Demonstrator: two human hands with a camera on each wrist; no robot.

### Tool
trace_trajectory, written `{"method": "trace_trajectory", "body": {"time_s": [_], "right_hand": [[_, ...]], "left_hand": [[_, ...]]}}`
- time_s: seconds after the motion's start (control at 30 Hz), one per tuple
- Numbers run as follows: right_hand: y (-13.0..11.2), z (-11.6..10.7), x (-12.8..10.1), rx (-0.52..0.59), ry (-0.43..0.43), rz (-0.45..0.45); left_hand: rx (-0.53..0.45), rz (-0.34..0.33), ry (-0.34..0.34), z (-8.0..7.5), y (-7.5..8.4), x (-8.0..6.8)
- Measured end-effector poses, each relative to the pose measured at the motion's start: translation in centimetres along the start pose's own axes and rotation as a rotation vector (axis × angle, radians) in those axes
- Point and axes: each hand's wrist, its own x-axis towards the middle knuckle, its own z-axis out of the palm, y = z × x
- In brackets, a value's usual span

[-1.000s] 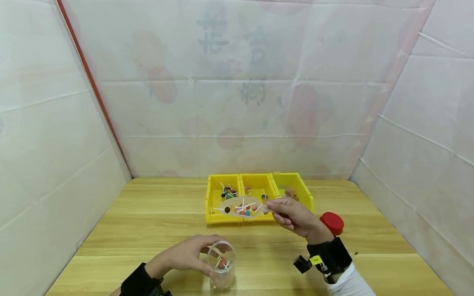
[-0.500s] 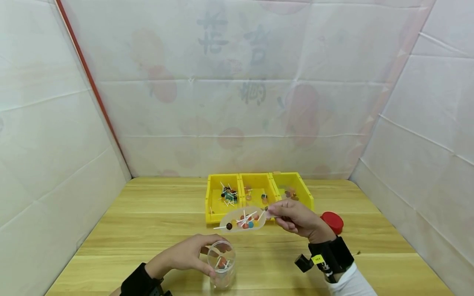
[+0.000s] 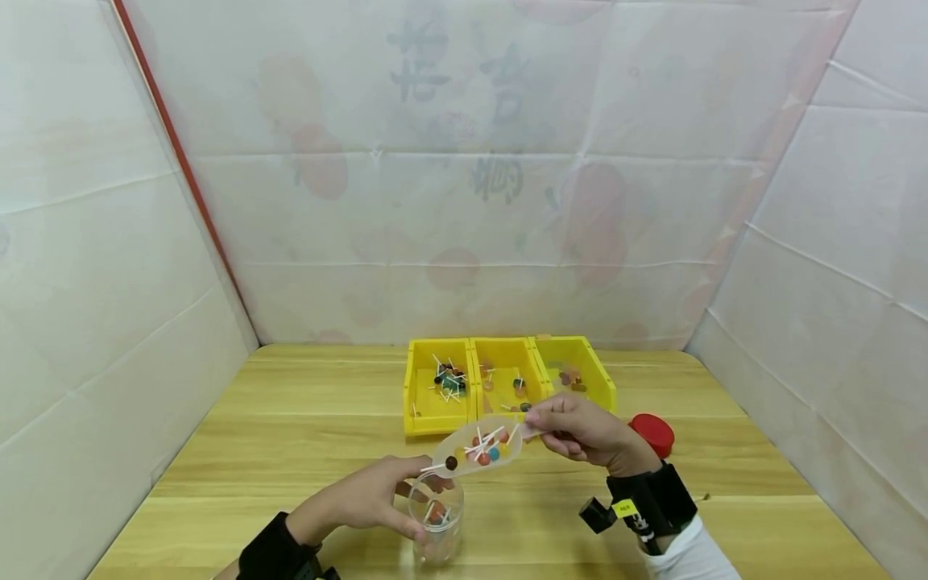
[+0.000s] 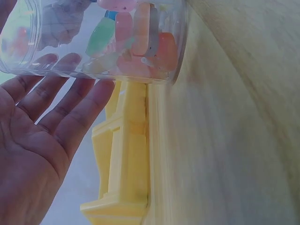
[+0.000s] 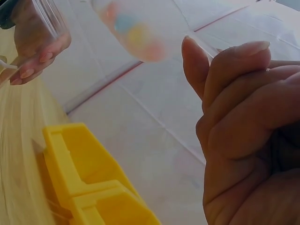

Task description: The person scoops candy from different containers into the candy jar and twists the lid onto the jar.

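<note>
My right grip (image 3: 580, 431) pinches the scoop (image 3: 464, 435) by its handle; its long axis points leftward, tip near the rim of the clear jar (image 3: 438, 544) my left grip (image 3: 370, 495) holds upright. Frosted, translucent, it carries colourful lollipops (image 3: 484, 458).

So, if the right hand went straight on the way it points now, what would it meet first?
Beyond the translucent scoop it grips, the right hand would probably reach the middle yellow bin first, judging by the head view; the hand's height is unclear, so it might pass above.
</note>
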Motion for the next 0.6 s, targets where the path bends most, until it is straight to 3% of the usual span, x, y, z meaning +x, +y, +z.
{"method": "trace_trajectory", "body": {"time_s": [0.23, 0.6], "right_hand": [[-0.21, 0.12, -0.10, -0.016, -0.023, 0.033], [-0.96, 0.54, -0.41, -0.084, -0.023, 0.065]], "left_hand": [[0.065, -0.008, 0.014, 0.01, -0.06, 0.18], [0.083, 0.008, 0.013, 0.01, -0.04, 0.15]]}}
